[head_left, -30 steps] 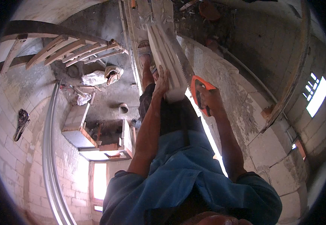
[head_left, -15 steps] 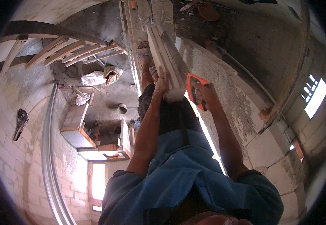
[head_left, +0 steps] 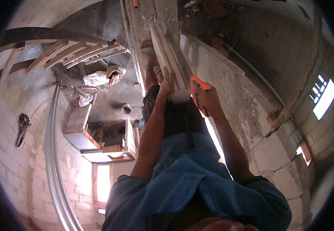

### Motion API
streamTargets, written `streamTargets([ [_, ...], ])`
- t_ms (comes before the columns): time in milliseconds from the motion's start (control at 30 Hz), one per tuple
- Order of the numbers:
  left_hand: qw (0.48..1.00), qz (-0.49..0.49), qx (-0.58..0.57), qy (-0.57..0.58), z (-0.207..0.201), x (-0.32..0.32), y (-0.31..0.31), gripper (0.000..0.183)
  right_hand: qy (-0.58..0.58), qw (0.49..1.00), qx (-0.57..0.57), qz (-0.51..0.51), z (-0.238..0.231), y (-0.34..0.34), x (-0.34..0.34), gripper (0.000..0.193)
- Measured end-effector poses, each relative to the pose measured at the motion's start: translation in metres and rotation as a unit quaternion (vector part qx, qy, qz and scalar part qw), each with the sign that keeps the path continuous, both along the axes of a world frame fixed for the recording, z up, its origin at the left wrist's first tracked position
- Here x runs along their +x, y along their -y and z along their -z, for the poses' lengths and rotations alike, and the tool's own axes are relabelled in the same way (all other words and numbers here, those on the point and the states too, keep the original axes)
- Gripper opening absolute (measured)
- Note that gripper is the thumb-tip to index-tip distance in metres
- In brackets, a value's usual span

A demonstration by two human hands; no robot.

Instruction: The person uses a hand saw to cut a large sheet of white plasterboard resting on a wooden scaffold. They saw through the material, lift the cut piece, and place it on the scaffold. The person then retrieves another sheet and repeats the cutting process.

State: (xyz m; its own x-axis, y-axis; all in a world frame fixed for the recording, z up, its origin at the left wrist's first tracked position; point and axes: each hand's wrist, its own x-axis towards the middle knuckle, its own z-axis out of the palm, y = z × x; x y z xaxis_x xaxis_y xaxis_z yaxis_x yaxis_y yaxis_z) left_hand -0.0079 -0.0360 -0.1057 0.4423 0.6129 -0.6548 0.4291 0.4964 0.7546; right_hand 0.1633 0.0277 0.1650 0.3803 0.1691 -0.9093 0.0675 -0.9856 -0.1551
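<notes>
far left wall: dark hand tool (head_left: pixel 22 127) hanging on whitewashed block wall (head_left: pixel 5 161), well apart from the hands
rail: curved grey metal profile (head_left: pixel 53 165) running down beside that wall
upper left: wooden ladder (head_left: pixel 65 54) lying tilted; white sack (head_left: pixel 96 78) and crumpled cloth (head_left: pixel 115 73) on the floor just below it
centre left: small grey pipe stub (head_left: pixel 126 108) on the floor; open wooden box frames (head_left: pixel 109 144) beside it
feet: sandalled foot (head_left: pixel 147 48) on the floor next to the long plank
left hand (head_left: pixel 166 85): pressed against left face of pale wooden plank (head_left: pixel 171 61), fingers spread flat along it, steadying, not wrapped round
plank: long, pale, running from top centre down to the hands; near end sits between both hands, above the dark shorts
right hand (head_left: pixel 207 101): fingers closed round orange handle of handsaw (head_left: pixel 197 87), just right of plank end; blade hidden, contact with plank cannot tell
right: rough concrete wall top (head_left: pixel 228 88), bright window openings (head_left: pixel 323 100) far right
</notes>
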Motion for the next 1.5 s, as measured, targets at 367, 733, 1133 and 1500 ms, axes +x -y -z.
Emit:
streamTargets([
  [367, 0.955, 0.132, 0.264, -0.026, 0.008, -0.016, 0.001, 0.052, -0.010, 0.995, 0.059, -0.074, 0.028, 0.005, 0.001, 0.037],
  [733, 0.988, -0.090, 0.067, 0.101, 0.034, -0.032, 0.039, 0.058, 0.036, 0.971, 0.144, -0.189, 0.202, 0.010, -0.014, 0.044],
  [1133, 0.975, 0.079, 0.208, 0.026, 0.017, -0.017, 0.006, 0.049, 0.126, 0.957, 0.116, -0.234, 0.185, -0.045, -0.031, 0.031],
  [1500, 0.997, -0.027, 0.052, 0.051, 0.000, -0.017, -0.007, 0.049, -0.046, 0.989, 0.095, 0.104, 0.174, -0.051, -0.021, 0.022],
])
